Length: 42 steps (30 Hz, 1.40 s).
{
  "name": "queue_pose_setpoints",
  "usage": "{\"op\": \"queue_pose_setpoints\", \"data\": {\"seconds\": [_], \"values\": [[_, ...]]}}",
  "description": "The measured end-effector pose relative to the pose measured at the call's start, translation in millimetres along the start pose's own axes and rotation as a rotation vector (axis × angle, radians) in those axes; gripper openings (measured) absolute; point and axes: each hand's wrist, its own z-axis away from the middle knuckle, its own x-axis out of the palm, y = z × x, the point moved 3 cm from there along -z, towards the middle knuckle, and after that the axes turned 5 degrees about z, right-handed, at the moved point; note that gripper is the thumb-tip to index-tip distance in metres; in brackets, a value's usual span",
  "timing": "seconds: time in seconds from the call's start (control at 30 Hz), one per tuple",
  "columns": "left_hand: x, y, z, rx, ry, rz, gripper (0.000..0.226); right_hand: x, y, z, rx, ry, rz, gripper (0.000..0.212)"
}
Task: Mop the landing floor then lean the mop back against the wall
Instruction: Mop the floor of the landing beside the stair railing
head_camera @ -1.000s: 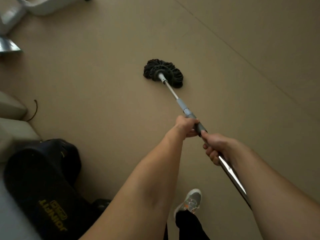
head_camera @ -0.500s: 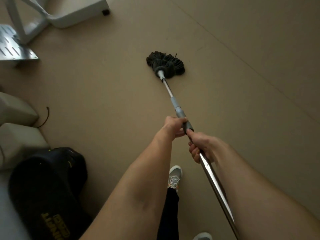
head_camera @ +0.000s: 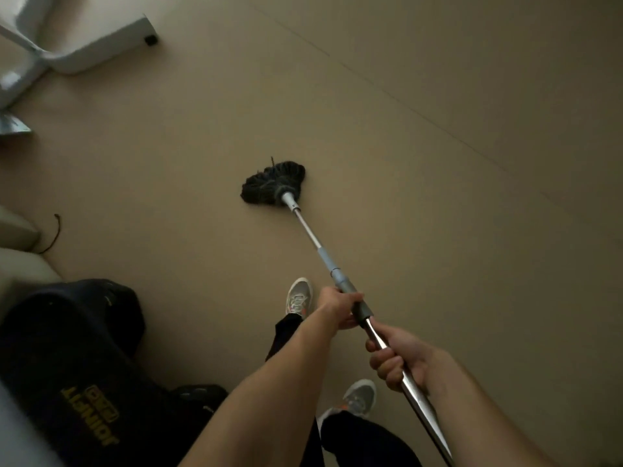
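Down on the beige floor (head_camera: 438,230), the mop (head_camera: 303,224) lies at a slant, its dark string head (head_camera: 271,186) pressed flat against the floor ahead of the person's feet. From the head, the metal handle (head_camera: 308,230) runs back and to the right, through a grey sleeve, toward the camera. The left hand (head_camera: 337,306) is closed around the dark grip at the end of that sleeve. The right hand (head_camera: 399,357) is closed around the bare shiny shaft just behind it, fingers curled under; the two hands are near each other but apart. Two grey sneakers show below the arms, the forward one (head_camera: 298,296) just left of the left hand and the other (head_camera: 359,397) beneath the right hand, with dark trouser legs above them. A black bag (head_camera: 84,365) with yellow lettering sits at lower left. At upper left stands a white frame base (head_camera: 101,45) with a small black foot. A thin dark cord (head_camera: 55,234) curls on the floor at the left edge.
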Motion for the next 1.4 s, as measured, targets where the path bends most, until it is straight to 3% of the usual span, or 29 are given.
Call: {"op": "queue_pose_setpoints", "data": {"seconds": [0.2,0.37,0.57,0.9,1.23,1.4], "values": [[100,-87,54,-0.040,-0.077,-0.156,0.041,-72,119,59,-0.082,0.008,-0.184,0.054],[181,-147,101,-0.077,-0.186,-0.444,0.047,-123,211,98,-0.110,0.053,-0.426,0.058],[249,-167,107,-0.028,-0.204,-0.584,0.040,-162,222,112,-0.174,0.153,-0.518,0.063],[300,-42,15,0.115,-0.136,-0.633,0.043,-198,67,119,-0.256,0.128,-0.478,0.061],[363,238,-122,0.421,-0.106,-0.708,0.040,-231,-238,129,-0.407,-0.093,-0.553,0.062],[408,320,-169,0.487,-0.135,-0.665,0.038,-271,-335,138,-0.472,-0.066,-0.531,0.060]]}}
